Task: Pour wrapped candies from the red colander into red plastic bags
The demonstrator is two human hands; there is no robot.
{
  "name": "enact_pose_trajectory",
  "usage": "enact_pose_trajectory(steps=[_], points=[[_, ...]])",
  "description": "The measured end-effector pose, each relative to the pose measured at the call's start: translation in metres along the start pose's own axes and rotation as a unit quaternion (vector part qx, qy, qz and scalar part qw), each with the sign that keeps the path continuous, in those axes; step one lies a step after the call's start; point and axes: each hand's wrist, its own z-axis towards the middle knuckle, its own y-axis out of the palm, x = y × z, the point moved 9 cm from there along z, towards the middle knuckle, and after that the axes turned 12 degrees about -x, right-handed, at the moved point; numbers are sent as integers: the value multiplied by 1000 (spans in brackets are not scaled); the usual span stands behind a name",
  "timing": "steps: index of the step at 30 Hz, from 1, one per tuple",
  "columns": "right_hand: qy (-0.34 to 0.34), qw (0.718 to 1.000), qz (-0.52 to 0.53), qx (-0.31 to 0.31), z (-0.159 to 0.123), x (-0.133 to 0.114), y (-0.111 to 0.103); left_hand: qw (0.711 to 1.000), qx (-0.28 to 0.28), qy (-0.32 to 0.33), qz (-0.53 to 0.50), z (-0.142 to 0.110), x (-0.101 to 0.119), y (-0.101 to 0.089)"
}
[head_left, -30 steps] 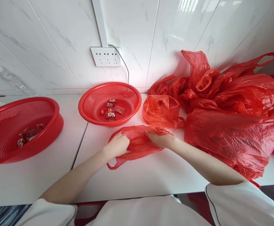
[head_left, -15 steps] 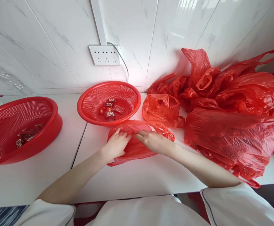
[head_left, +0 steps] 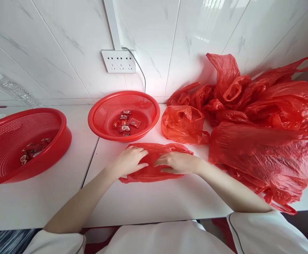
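A red plastic bag (head_left: pixel 154 151) lies flattened on the white table in front of me. My left hand (head_left: pixel 133 160) rests on its left part, fingers apart and thumb stretched toward the middle. On the right part of the bag lies my right hand (head_left: pixel 177 163), palm down with loosely spread fingers. Just beyond the bag stands a round red basket (head_left: pixel 96 121) with small wrapped packets (head_left: pixel 124 124) in its bottom. Another small red bag (head_left: pixel 182 123) sits crumpled behind my right hand.
At the left stands a second red basket (head_left: pixel 64 134), also holding small wrapped packets (head_left: pixel 34 150). A heap of red plastic bags (head_left: pixel 265 148) covers the right side. Behind are a clear plastic bottle (head_left: pixel 18 91), a wall socket strip (head_left: pixel 119 61) and its cable (head_left: pixel 140 68).
Both hands have moved apart slightly and their fingers have loosened from the bag's upper middle. The bag now lies flatter, its far edge lower. The view has shifted a little.
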Motion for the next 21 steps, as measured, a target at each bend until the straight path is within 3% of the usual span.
enact_pose_trajectory(steps=[2, 4, 7, 11, 15, 17, 18, 19, 21], points=[[-59, 997, 14, 41, 0, -20, -15, 1000, 9, -8, -2, 3, -1, -2], [-55, 993, -18, 98, 1, -19, -25, 1000, 3, -14, -7, 8, -4, 1], [36, 986, -93, 133, 3, 16, -17, 999, -22, -21, -16, 14, -16, 13], [114, 986, -87, 90, 8, 73, 16, 998, -21, -31, -49, 14, -24, 15], [129, 987, -55, 76, 10, 88, 28, 980, 62, -13, -188, 4, -21, -4], [137, 985, -42, 96, 7, 83, 18, 930, 145, -63, -332, -7, -41, -14], [142, 983, -37, 114, 5, 79, 9, 887, 173, -104, -416, -14, -57, -11], [146, 979, -34, 136, 2, 75, -1, 835, 181, -147, -499, -20, -73, -2], [151, 971, -30, 183, -4, 67, -23, 731, 146, -202, -635, -27, -95, 23]])
